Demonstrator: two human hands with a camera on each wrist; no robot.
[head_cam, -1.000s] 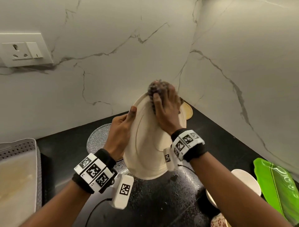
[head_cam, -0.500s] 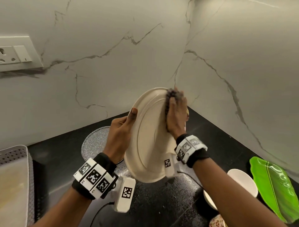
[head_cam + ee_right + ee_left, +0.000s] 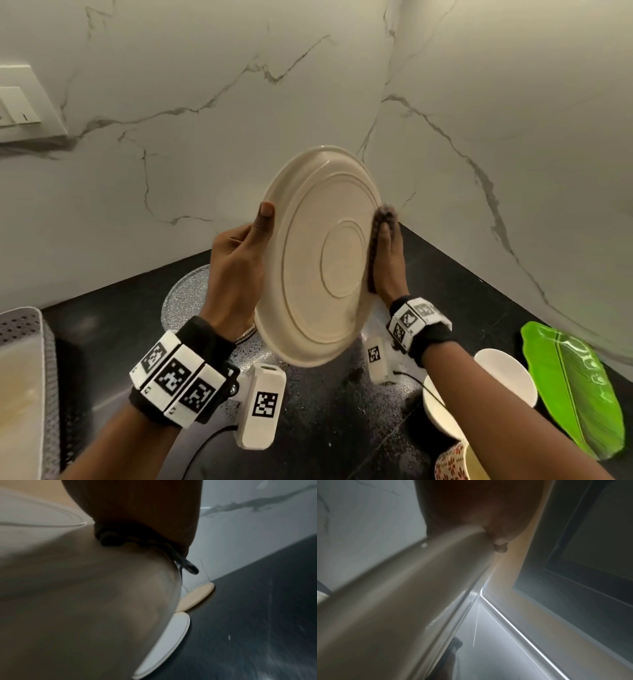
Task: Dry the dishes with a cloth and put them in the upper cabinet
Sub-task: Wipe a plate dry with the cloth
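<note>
I hold a cream round plate [image 3: 318, 260] upright above the black counter, its ringed underside facing me. My left hand [image 3: 239, 267] grips the plate's left rim, thumb on the underside and fingers hidden behind. My right hand [image 3: 388, 263] lies flat along the right rim and presses a dark knitted cloth [image 3: 383, 216] against the far face. In the left wrist view the blurred plate [image 3: 402, 595] fills the frame under the left hand [image 3: 488, 513]. The right wrist view shows the cloth [image 3: 120, 536] squeezed between the right hand [image 3: 145, 507] and the plate [image 3: 85, 588].
On the wet black counter [image 3: 342, 428] lie a silvery round plate [image 3: 188, 298] under my hands, white bowls [image 3: 507, 377], a green leaf-shaped tray [image 3: 575, 387] and a patterned cup [image 3: 448, 462] at right. A grey perforated rack [image 3: 20, 342] stands at left. Marble walls meet in the corner behind.
The plate has risen and turned so its underside faces me. My right hand slid the cloth from the top rim down to the right side, behind the plate.
</note>
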